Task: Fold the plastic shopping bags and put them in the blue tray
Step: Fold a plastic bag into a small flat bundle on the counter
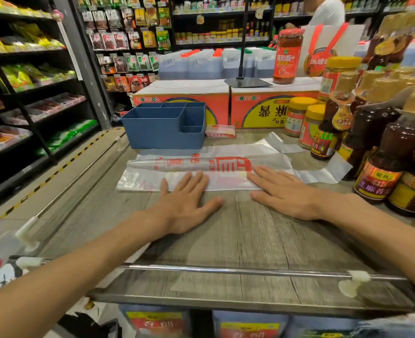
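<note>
A clear plastic shopping bag (221,162) with red print lies flat across the wooden shelf top, folded lengthwise into a long strip, its handles trailing off to the right. My left hand (184,203) lies flat with its fingertips pressing the bag's near edge. My right hand (284,191) presses flat on the bag further right. The blue tray (162,132), with several compartments, stands just behind the bag at the left. A small folded bag (220,131) sits on the shelf next to the tray's right side.
Bottles of dark sauce (382,167) and yellow-lidded jars (299,115) crowd the right side. Orange cartons (226,103) stand behind the tray, with a red jar (287,57) on top. A metal rail (226,269) runs along the shelf's front edge.
</note>
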